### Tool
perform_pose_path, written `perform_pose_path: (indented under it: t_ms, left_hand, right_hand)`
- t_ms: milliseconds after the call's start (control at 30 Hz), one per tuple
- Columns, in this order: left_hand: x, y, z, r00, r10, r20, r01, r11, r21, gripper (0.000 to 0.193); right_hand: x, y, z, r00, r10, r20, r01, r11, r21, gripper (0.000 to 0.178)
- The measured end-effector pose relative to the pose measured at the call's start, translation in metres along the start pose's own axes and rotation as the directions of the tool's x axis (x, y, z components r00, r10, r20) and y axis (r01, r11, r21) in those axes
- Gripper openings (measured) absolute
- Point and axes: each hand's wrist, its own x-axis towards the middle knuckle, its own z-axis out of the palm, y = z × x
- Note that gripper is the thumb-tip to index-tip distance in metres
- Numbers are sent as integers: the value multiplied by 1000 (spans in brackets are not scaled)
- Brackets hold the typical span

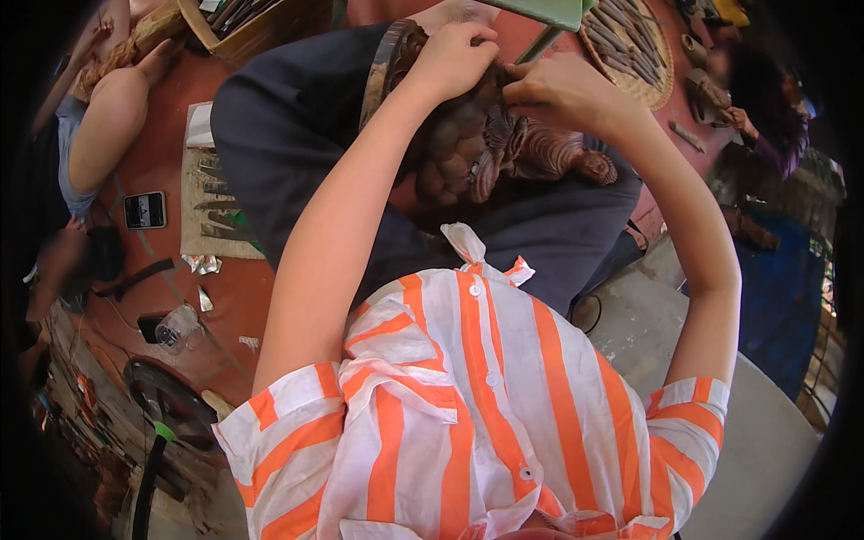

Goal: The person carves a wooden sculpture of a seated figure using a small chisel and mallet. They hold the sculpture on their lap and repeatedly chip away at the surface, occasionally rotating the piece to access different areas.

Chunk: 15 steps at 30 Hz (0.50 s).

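A dark brown carved wood sculpture [540,155] with rounded lumps and ridged, fold-like parts lies across my lap. My left hand [461,59] is closed over its far part, fingers curled under. Whatever those fingers grip is hidden. From the right, my right hand [569,88] meets the same area, its thumb and fingers pinched together close to the left hand. Any small thing in that pinch is too dark to make out. A curved wooden rim [382,72] of the piece shows left of my left wrist. Dark trousers [297,144] lie beneath the carving.
Left on the red tile floor are a mat [196,180] with several carving tools, a phone [146,210], a clear cup [178,326] and a fan [166,396]. Beyond are a wooden box [261,40], green stool [540,9] and tool-filled basket [664,76]. Other people sit left and right.
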Motion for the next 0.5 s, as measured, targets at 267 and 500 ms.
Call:
perform_pose_path:
  t_ms: [267,500]
  left_hand:
    - [3,-8,5,999,36,-10,-36,999,-7,36]
    - [1,-2,3,1000,-2,-14,2,1000,-7,36]
  right_hand:
    - [6,22,6,989,-141,35,140,990,8,14]
    - [-5,35,0,990,58,-126,-13,943,332,12]
